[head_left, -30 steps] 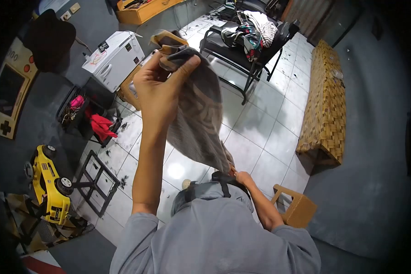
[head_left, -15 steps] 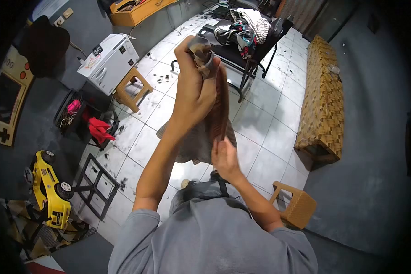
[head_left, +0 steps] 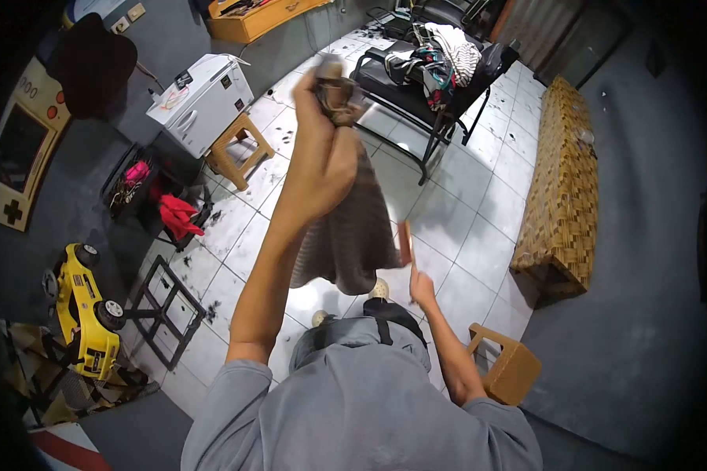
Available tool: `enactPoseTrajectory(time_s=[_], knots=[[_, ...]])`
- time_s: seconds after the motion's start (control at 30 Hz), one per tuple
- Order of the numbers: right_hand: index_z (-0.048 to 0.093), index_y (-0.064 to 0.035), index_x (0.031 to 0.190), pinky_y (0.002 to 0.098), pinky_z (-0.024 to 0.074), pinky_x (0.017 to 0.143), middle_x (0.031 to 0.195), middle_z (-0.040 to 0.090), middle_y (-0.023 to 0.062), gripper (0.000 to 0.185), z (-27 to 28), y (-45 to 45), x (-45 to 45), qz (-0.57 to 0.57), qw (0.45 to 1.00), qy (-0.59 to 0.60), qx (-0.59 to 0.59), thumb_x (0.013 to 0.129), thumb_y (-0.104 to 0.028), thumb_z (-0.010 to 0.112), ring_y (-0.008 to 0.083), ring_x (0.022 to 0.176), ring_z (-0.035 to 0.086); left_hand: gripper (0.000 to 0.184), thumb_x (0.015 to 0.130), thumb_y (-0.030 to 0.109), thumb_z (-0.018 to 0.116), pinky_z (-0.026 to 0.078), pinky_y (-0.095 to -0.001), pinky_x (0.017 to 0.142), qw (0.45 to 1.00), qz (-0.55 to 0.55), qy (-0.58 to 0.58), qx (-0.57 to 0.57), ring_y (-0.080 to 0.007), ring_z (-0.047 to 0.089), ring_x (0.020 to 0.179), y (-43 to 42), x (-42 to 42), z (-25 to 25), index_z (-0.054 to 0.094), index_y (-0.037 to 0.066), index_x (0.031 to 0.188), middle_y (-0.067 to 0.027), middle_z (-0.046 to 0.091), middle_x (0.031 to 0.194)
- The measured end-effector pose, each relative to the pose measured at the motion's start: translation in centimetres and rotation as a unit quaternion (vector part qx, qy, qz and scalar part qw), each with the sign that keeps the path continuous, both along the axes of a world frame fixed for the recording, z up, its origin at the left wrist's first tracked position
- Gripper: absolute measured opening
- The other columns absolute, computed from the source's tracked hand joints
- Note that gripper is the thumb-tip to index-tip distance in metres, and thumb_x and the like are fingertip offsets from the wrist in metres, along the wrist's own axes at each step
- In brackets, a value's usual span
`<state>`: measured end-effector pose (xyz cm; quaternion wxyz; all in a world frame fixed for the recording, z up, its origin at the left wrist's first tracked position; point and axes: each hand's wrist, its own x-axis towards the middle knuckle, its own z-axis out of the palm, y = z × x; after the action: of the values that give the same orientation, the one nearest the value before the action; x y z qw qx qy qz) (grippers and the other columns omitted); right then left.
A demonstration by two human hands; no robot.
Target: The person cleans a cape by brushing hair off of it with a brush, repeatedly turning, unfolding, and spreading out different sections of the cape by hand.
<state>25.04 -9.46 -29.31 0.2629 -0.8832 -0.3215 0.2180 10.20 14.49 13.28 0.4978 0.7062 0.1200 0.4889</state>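
Note:
My left hand (head_left: 326,161) is raised in front of me, its fingers closed round the bunched top of a grey-brown ribbed cloth (head_left: 346,235). The cloth hangs down in folds, its lower edge above the floor near my feet. To the right of it and lower, my right hand (head_left: 422,289) grips the light handle of a slim brush (head_left: 405,243) with a reddish-brown head. The brush head is close to the cloth's right edge; whether they touch I cannot tell. Motion blurs the cloth's top.
Dark tufts lie scattered over the white tiles. A black chair (head_left: 408,94) bears a heap of clothes (head_left: 440,63). Around stand a white chest (head_left: 200,102) on a stool (head_left: 239,153), a woven cabinet (head_left: 554,188), a brown stool (head_left: 511,365), a black frame (head_left: 165,314) and a yellow toy car (head_left: 90,306).
My right hand has moved right and slightly down with the brush, away from the cloth. The cloth hangs wider and has swung, while my left hand keeps its grip. The view has shifted slightly.

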Motion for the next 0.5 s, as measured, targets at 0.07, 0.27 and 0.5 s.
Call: enactPoseTrajectory(time_s=[0.07, 0.27, 0.5], knots=[[0.043, -0.0085, 0.067, 0.0273, 0.0344, 0.034, 0.050, 0.040, 0.0003, 0.047, 9.8, 4.1, -0.9, -0.117, 0.959, 0.177, 0.187, 0.095, -0.045, 0.036, 0.0102, 0.037, 0.041, 0.053, 0.079, -0.008, 0.045, 0.042, -0.0253, 0.082, 0.963, 0.051, 0.103, 0.243, -0.0148, 0.050, 0.089, 1.6, 0.5, -1.0, 0.033, 0.000, 0.130, -0.0088, 0.049, 0.102], [0.041, -0.0088, 0.080, 0.0227, 0.0314, 0.040, 0.056, 0.039, -0.0022, 0.043, 28.5, 7.1, -5.6, 0.000, 0.818, 0.384, 0.429, 0.096, -0.047, 0.033, 0.0070, 0.045, 0.036, 0.037, 0.078, -0.002, 0.057, 0.044, -0.0260, 0.078, 0.980, 0.037, 0.119, 0.153, -0.0125, 0.056, 0.084, -1.1, 1.9, -1.2, 0.052, -0.002, 0.114, -0.0097, 0.062, 0.089], [0.050, 0.0004, 0.102, 0.0489, 0.0453, 0.068, 0.085, 0.062, 0.0221, 0.036, 10.6, 4.3, -7.2, 0.177, 0.980, 0.041, 0.080, 0.096, -0.031, 0.033, 0.0358, 0.079, 0.061, 0.024, 0.085, -0.004, 0.045, 0.041, -0.0186, 0.065, 0.999, 0.015, -0.041, -0.016, -0.0045, 0.049, 0.073, -1.9, 1.4, 0.4, 0.051, -0.001, 0.109, -0.0011, 0.056, 0.090]])
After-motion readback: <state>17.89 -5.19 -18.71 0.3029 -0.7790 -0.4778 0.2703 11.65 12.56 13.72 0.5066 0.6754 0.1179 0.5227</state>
